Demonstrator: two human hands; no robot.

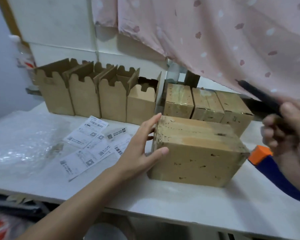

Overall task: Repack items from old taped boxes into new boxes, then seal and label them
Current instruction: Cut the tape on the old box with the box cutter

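One old taped box [197, 153] sits near the front of the white table [163, 196], brown, scuffed and flecked with dark nicks. The left hand [140, 149] braces its end with fingers spread. The right hand [287, 132] grips a dark tool [260, 97].

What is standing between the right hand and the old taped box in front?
Nothing visible does. The right hand, gripping a dark tool, is beside the right end of the taped box; an orange-and-blue piece below it lies near the corner, not between.
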